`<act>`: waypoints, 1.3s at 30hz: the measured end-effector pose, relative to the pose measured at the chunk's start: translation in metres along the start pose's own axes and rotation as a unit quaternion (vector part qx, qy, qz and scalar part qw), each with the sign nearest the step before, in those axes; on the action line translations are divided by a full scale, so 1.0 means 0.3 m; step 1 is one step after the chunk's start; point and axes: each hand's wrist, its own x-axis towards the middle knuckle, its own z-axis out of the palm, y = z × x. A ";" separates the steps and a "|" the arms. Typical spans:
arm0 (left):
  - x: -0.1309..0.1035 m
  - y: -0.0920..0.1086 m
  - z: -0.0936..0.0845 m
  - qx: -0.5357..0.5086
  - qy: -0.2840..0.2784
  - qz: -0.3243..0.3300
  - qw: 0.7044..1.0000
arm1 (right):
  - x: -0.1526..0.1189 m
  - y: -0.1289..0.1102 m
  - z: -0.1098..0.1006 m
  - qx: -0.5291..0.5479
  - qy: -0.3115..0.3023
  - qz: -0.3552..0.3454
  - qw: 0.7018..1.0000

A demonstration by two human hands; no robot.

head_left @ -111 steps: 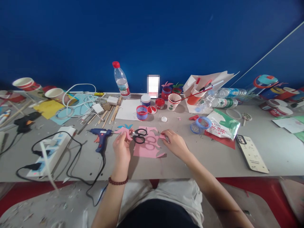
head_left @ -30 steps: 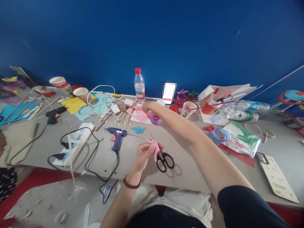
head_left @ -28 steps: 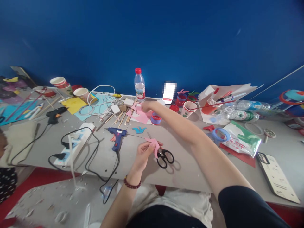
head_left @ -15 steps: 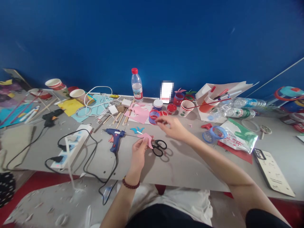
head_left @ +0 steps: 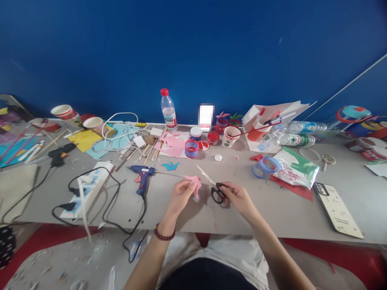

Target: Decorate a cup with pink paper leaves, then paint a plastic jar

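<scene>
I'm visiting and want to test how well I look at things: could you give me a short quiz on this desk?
1. True or false: the left hand holds the pink paper cutout.
2. What colour is the cap on the standing bottle? A green, B red, C white.
3. Fill in the blank: the right hand holds a pair of black-handled ____.

Key: 1 true; 2 B; 3 scissors.

Curved pink cutout (head_left: 195, 186); black-handled scissors (head_left: 214, 185) beside it, blades toward wall (head_left: 193, 60).
</scene>
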 end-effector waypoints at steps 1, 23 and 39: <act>0.000 -0.003 0.003 0.042 0.009 0.027 0.999 | 0.000 0.004 -0.027 -0.008 0.037 -0.006 0.999; -0.018 -0.110 -0.042 0.466 0.090 0.158 0.866 | 0.015 0.180 -0.301 -0.380 0.286 -0.091 0.875; -0.162 -0.039 -0.365 0.636 0.336 -0.024 0.694 | 0.000 0.173 -0.270 -0.402 0.302 -0.076 0.861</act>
